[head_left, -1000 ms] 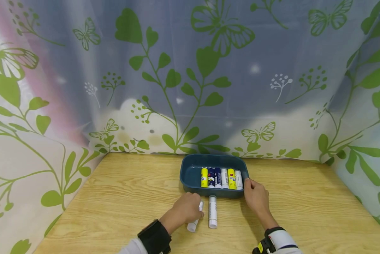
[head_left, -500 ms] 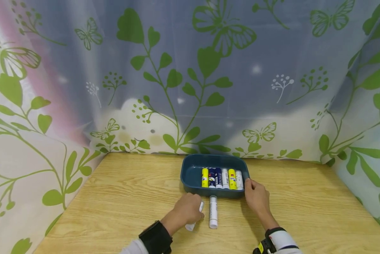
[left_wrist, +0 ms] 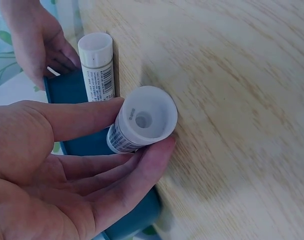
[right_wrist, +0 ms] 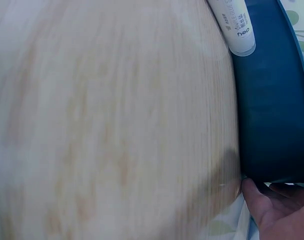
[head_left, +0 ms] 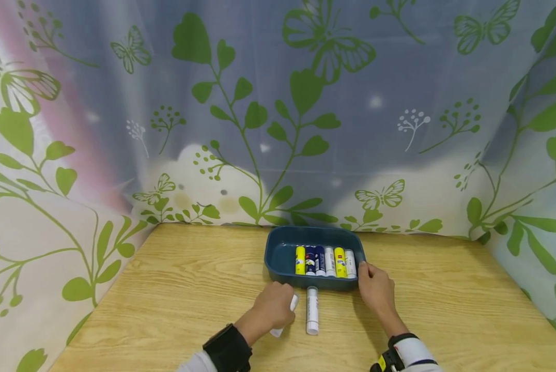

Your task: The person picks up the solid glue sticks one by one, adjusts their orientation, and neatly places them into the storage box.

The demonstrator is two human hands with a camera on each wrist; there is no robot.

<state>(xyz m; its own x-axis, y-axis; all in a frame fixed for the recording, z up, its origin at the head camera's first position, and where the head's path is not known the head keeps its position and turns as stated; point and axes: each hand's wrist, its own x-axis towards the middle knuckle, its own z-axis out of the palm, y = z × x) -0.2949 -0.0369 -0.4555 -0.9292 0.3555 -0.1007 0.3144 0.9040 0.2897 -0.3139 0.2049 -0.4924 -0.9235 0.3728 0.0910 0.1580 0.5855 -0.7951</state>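
Note:
My left hand [head_left: 274, 306] pinches a white glue stick [left_wrist: 153, 116] between thumb and fingers, just in front of the dark blue tray [head_left: 279, 254]. In the left wrist view the stick's hollow round end faces the camera; in the head view the hand covers most of it. A second white glue stick [head_left: 312, 311] lies on the table to its right, its far end close to the tray's front wall. My right hand [head_left: 377, 290] grips the tray's right end, with some fingers hidden behind the wall. Inside the tray, several glue sticks [head_left: 330, 261] in yellow, navy and white lie side by side.
The wood-grain table [head_left: 203, 268] extends to both sides of the tray. Behind it and at the sides hangs a curtain [head_left: 259, 129] with green leaves and butterflies; the tray stands near the back one.
The glue stick in my left hand has tilted slightly, its near end shifting a little left. My right hand and the tray have stayed in place.

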